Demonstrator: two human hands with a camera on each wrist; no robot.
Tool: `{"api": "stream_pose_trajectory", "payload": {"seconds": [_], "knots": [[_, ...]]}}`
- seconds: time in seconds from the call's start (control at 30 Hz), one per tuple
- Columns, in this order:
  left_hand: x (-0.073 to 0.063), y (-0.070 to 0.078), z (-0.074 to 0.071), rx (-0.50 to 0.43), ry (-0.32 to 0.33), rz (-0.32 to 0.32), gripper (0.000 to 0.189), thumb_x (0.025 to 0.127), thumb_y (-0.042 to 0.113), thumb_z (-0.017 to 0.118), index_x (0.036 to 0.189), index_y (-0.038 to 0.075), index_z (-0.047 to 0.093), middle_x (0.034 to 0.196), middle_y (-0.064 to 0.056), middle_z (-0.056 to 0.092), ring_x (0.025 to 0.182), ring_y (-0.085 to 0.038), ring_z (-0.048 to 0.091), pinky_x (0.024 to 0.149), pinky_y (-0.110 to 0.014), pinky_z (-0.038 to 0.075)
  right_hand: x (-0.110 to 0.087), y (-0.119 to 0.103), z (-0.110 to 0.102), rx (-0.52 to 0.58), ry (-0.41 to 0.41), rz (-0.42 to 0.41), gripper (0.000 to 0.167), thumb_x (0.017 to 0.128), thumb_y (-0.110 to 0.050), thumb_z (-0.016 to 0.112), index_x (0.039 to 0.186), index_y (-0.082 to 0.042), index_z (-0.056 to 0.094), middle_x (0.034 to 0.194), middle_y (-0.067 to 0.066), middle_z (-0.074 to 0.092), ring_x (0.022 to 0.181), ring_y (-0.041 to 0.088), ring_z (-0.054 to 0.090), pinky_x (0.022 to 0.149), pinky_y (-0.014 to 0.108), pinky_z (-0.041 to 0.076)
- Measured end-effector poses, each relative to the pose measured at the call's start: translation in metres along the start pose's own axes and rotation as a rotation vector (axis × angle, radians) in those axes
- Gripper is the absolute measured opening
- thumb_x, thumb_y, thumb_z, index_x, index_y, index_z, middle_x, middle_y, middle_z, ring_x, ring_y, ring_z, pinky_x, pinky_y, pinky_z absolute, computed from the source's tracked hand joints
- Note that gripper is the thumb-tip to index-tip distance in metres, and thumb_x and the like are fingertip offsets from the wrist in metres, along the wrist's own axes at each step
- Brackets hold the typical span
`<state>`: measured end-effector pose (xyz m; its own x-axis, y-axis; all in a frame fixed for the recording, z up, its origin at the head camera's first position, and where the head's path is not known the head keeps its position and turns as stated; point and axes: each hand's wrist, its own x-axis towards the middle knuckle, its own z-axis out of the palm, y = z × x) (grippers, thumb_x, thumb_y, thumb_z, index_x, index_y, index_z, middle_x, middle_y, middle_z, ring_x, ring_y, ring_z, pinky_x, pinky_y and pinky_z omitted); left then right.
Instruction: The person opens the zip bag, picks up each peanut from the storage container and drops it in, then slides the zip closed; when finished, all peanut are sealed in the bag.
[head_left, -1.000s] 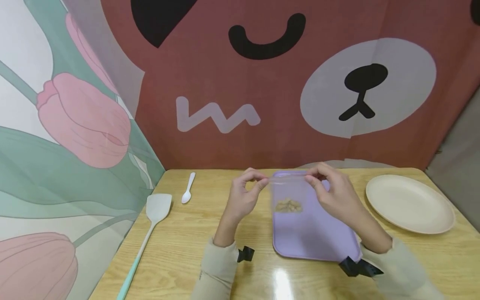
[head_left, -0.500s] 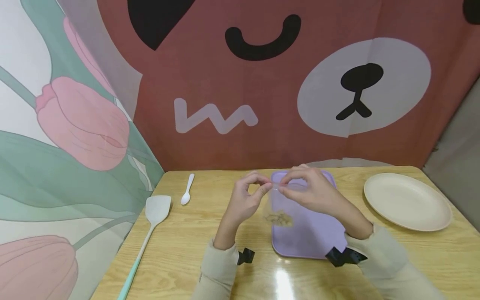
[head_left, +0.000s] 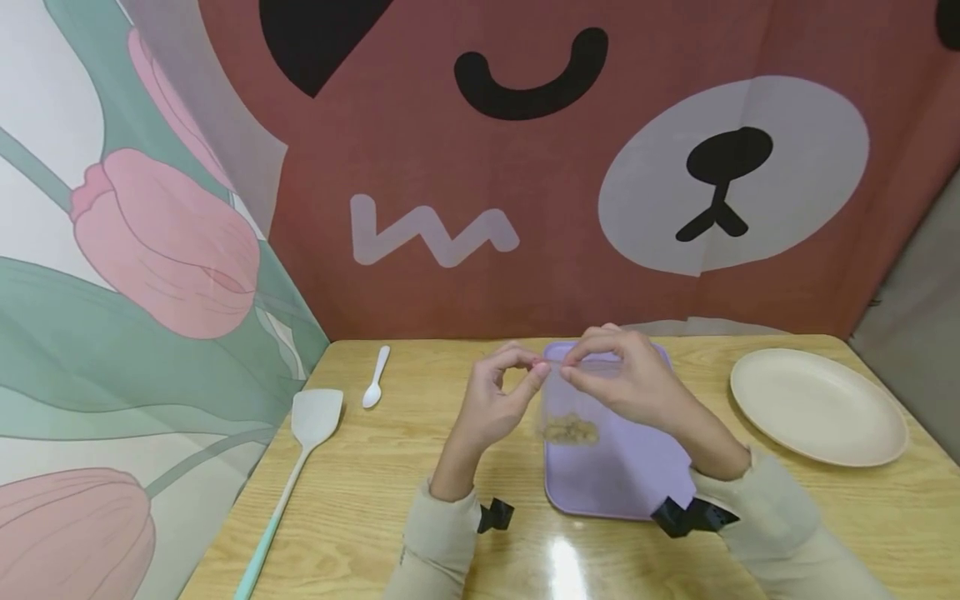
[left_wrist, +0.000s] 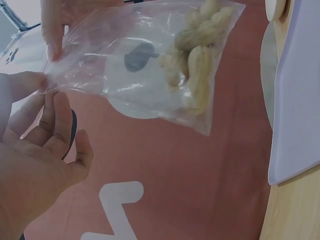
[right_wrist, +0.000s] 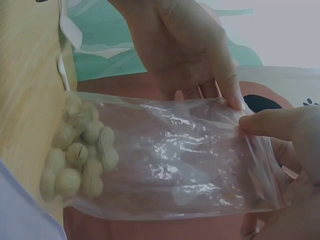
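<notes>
A clear zip bag [right_wrist: 175,155] hangs from both hands above the purple tray [head_left: 622,475]. Several unshelled peanuts [right_wrist: 82,150] lie gathered at its bottom, also plain in the left wrist view [left_wrist: 197,65]. My left hand [head_left: 498,400] pinches one end of the bag's top edge between thumb and fingers. Close beside it, my right hand [head_left: 633,383] pinches the same edge, its fingertips a short way from the left ones. A red seal line shows along the top in the right wrist view.
On the right of the wooden table [head_left: 360,517] is a cream oval plate [head_left: 817,408]. A small white spoon [head_left: 377,377] and a long-handled spatula [head_left: 303,442] lie at left. A printed cloth [head_left: 540,167] hangs behind the table.
My right hand has moved left, closer to my left hand, since a second ago. The bag swung left and lower at half a second, and now hangs slightly further right.
</notes>
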<state>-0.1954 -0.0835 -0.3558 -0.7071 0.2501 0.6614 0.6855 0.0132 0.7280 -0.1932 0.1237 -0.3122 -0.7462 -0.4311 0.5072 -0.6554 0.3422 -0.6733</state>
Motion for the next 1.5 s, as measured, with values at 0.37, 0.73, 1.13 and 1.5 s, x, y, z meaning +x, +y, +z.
{"api": "stream_pose_trajectory", "payload": {"seconds": [0.37,0.73,1.13,1.5], "knots": [[0.0,0.002,0.0,-0.026,0.013,0.029,0.005,0.092,-0.005,0.064,0.093,-0.007,0.069,0.089,-0.016,0.064,0.087,-0.019,0.06,0.081,-0.032,0.051,0.002,-0.002,0.003,0.04,-0.001,-0.018,0.01,0.086,-0.006,0.076,0.089,-0.015,0.076,0.086,-0.01,0.068,0.093,0.015,0.058,0.087,0.046,0.044],[0.002,0.001,0.002,-0.05,-0.002,0.03,0.005,0.091,-0.006,0.065,0.093,-0.008,0.07,0.088,-0.017,0.065,0.09,-0.02,0.06,0.082,-0.038,0.051,-0.002,-0.001,0.0,-0.017,0.0,-0.034,0.001,0.089,-0.015,0.076,0.089,-0.014,0.077,0.083,-0.012,0.066,0.086,0.018,0.055,0.076,0.04,0.045],[0.0,0.001,0.005,-0.038,0.02,0.031,0.007,0.093,-0.004,0.064,0.092,-0.01,0.068,0.087,-0.017,0.062,0.086,-0.022,0.059,0.081,-0.033,0.05,-0.004,0.004,-0.002,-0.058,0.025,-0.082,0.011,0.086,-0.006,0.077,0.086,-0.017,0.075,0.085,-0.013,0.067,0.086,0.015,0.056,0.076,0.038,0.045],[0.002,0.0,0.001,-0.041,0.095,0.065,0.006,0.09,-0.005,0.068,0.089,-0.01,0.069,0.087,-0.019,0.065,0.085,-0.022,0.061,0.08,-0.03,0.05,-0.008,0.004,-0.009,0.004,0.061,-0.064,0.012,0.085,-0.003,0.077,0.089,-0.014,0.076,0.087,-0.009,0.068,0.088,0.014,0.057,0.082,0.033,0.042]]}}
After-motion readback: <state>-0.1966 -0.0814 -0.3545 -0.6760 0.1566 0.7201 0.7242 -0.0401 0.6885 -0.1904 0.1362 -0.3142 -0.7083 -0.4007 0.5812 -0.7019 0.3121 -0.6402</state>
